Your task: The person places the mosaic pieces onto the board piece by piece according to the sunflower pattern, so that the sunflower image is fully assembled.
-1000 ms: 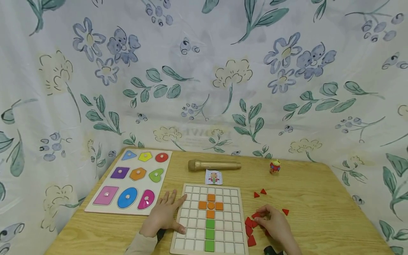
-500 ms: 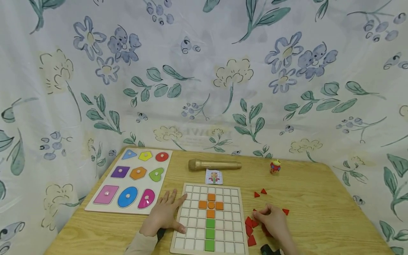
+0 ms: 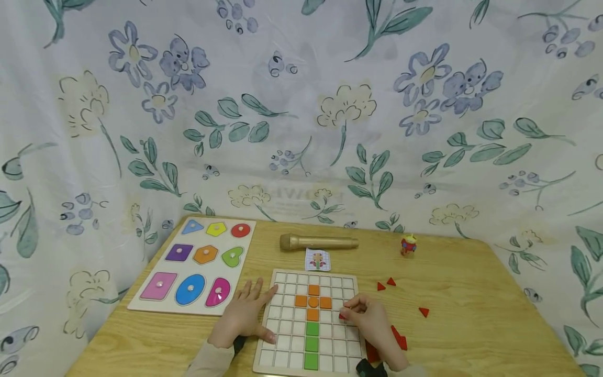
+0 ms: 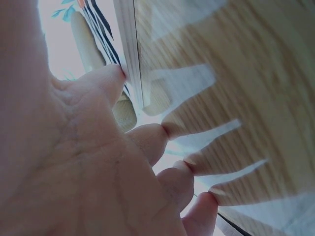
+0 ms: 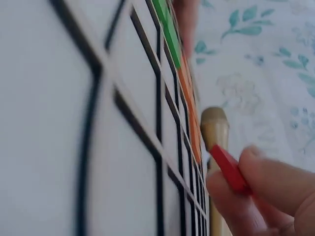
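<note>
A square-grid wooden board point(image 3: 285, 328) lies in front of me, with orange and green tiles down its middle column. My left hand point(image 3: 245, 315) is spread flat at the board's left side, thumb and index finger touching its edge. In the left wrist view its fingertips rest on the tabletop point(image 4: 236, 88). Over the board's right part, my right hand point(image 3: 372, 320) pinches a small red tile point(image 5: 230, 169) between thumb and fingers. Only a bit of that tile shows in the head view. Beneath the right wrist, more red tiles point(image 3: 399, 337) lie partly hidden.
Loose red triangles point(image 3: 424, 312) lie to the right. Behind the board are a small pattern card point(image 3: 317, 259), a gold toy microphone point(image 3: 320, 242) and a toy figure point(image 3: 408, 244). A knobbed shape puzzle point(image 3: 153, 262) stands at the left. A floral curtain point(image 3: 301, 131) hangs behind.
My right hand has moved left from the red pile to above the board's right columns, carrying a red tile. The left hand stays where it was.
</note>
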The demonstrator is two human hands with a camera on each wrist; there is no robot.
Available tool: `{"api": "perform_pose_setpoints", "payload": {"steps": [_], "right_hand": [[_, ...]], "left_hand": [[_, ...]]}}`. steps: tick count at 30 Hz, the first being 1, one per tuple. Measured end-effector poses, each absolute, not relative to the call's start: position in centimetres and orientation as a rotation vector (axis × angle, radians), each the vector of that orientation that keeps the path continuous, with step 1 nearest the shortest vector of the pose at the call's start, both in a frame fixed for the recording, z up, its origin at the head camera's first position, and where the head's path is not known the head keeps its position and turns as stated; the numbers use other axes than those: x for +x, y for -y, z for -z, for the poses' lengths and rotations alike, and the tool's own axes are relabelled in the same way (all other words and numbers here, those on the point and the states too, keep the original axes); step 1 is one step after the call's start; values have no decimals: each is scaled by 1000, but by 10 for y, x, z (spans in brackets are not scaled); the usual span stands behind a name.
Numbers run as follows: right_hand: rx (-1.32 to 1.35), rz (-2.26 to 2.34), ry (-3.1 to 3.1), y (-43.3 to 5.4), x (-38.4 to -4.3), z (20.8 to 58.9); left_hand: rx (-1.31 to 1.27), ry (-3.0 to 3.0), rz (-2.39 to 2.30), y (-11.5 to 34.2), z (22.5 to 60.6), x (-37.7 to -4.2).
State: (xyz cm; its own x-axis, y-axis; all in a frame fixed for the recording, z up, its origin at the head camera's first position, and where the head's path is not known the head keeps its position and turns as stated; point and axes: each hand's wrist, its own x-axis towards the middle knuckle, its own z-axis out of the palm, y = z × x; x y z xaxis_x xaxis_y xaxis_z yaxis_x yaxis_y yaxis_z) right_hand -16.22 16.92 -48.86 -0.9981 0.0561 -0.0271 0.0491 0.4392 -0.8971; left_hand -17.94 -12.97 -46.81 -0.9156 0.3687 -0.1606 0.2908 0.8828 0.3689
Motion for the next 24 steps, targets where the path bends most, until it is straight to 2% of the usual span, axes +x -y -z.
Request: {"api": "perform_pose_setpoints", "payload": {"steps": [6,13,24], "right_hand": [[188,-1665,2751,-157,-158,488],[297,-1720,2787,-150,-157,487],[396,-1569,2879,-148,-156,488]], "left_hand": [[499,-2828,-497,129,466,-180],[504,-2826,-495,129,467,-180],[504,-2830,-495,130,468,-180]]}}
